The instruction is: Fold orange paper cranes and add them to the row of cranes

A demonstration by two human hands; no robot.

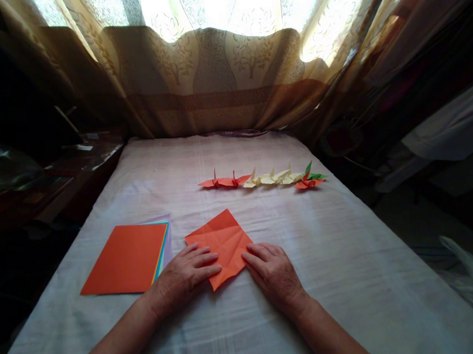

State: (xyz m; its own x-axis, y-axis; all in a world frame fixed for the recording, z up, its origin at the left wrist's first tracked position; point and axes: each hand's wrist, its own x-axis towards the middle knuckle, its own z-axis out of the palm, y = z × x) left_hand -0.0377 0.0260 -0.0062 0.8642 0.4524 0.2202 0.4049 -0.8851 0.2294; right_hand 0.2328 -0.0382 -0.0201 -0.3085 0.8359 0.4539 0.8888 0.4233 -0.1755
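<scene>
An orange square of creased paper lies on the white cloth-covered table, turned like a diamond. My left hand lies flat on the cloth, its fingertips resting on the paper's left lower edge. My right hand lies flat too, fingers touching the paper's right lower corner. Both hands have fingers stretched out and hold nothing.
A stack of coloured paper sheets, orange on top, lies to the left. A row of folded paper cranes, orange, cream and green, stands farther back. Curtains hang behind the table. Dark furniture flanks the left edge.
</scene>
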